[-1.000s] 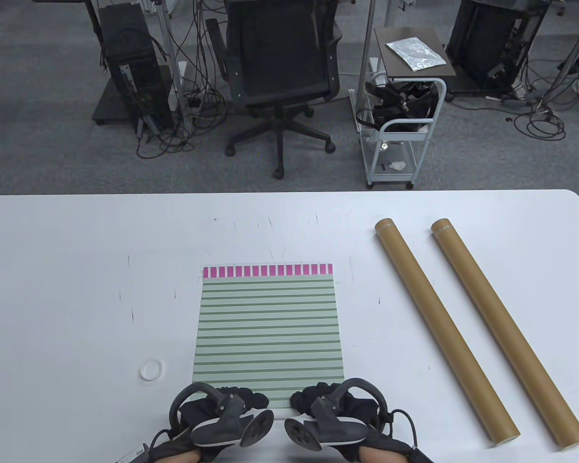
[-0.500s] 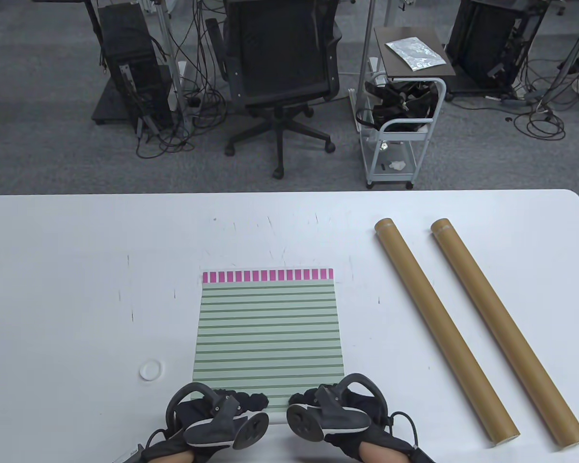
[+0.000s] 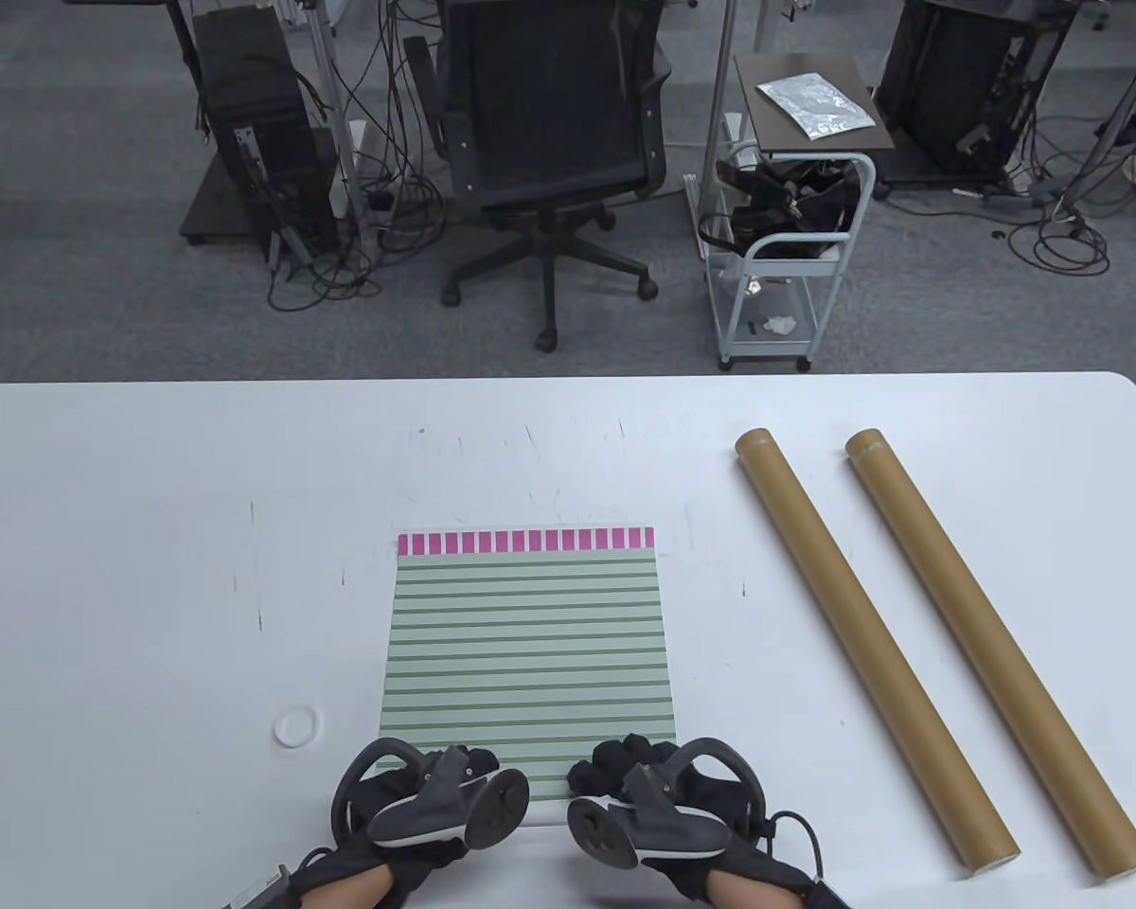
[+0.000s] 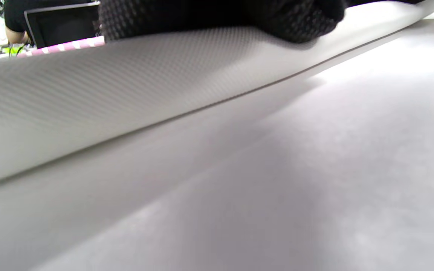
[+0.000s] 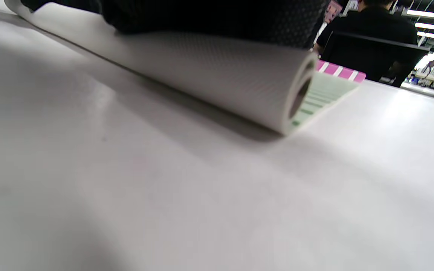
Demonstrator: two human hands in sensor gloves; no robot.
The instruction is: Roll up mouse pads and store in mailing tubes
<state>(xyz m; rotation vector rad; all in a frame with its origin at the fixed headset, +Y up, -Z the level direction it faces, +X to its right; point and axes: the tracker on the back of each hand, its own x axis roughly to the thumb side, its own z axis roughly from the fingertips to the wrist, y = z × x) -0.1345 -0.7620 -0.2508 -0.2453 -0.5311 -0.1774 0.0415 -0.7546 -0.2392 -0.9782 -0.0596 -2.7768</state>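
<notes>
- The mouse pad (image 3: pixel 527 644) lies mid-surface, left of both mailing tubes (image 3: pixel 876 651); its near edge has rolled further over within the last second.
- The left hand (image 3: pixel 435 791) and right hand (image 3: pixel 648 786) press, fingers curled, on that roll: rolling has just begun.

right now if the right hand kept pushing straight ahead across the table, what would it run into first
The right hand rests on the rolled near end of the mouse pad. Straight ahead lies only the flat striped part, then bare table. The mailing tubes lie off to its right, likely outside that line.
</notes>
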